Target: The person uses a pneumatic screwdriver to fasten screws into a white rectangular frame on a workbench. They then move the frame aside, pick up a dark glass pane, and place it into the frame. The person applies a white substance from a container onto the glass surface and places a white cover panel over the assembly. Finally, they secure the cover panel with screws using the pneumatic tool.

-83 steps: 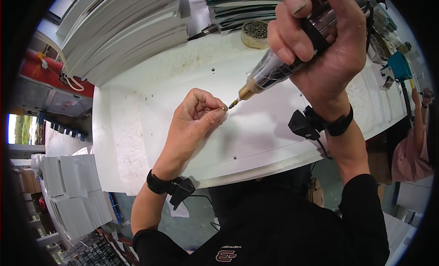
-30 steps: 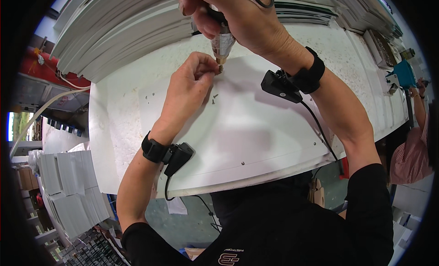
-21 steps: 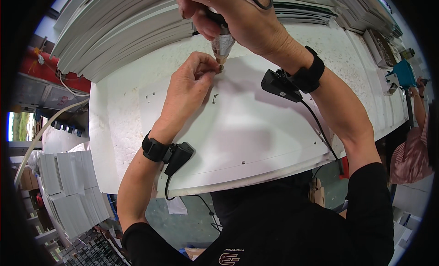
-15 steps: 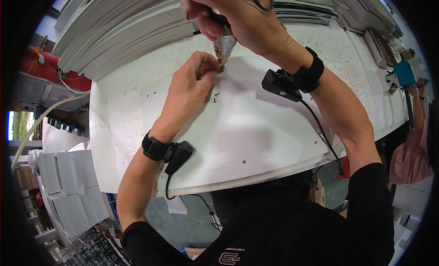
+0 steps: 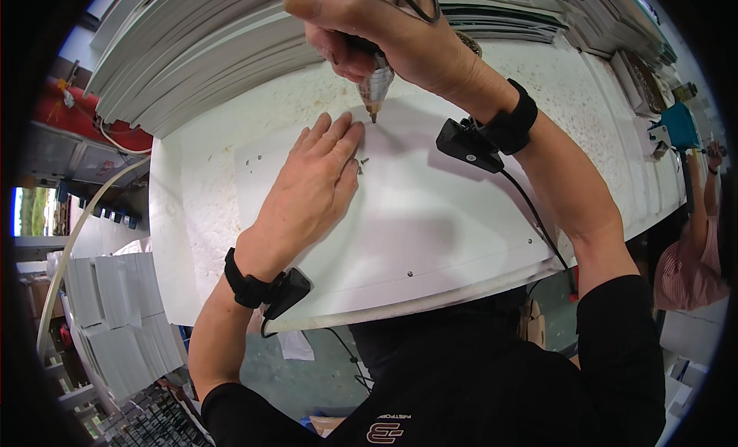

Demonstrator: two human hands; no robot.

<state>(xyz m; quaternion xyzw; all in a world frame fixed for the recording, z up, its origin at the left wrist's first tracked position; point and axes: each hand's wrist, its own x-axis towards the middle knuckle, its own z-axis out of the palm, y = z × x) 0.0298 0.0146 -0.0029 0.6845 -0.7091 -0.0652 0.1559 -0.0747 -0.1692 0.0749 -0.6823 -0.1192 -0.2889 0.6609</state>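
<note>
My right hand (image 5: 392, 33) is wrapped round a powered screwdriver (image 5: 377, 87) with a silvery nose and a black cord. The driver points down, its tip meeting the white panel (image 5: 430, 193) near the panel's far edge. Flat on the panel, just left of that tip, lies my left hand (image 5: 311, 182) with its fingers stretched out. A few small loose screws (image 5: 364, 164) rest beside its thumb. Other screw heads (image 5: 410, 275) show along the panel's near edge and at its left end. The screw under the driver tip is too small to make out clearly.
Stacked white panels (image 5: 207, 59) line the bench's far side, with darker sheets (image 5: 507, 20) to their right. A teal tool (image 5: 678, 126) sits at the right, near another person's arm (image 5: 699, 189). More panels (image 5: 123, 316) are stacked at lower left.
My left hand has let its pinch by the driver tip go, drawn back toward me and flattened on the panel. The driver stays at nearly the same spot, its tip slightly lower.
</note>
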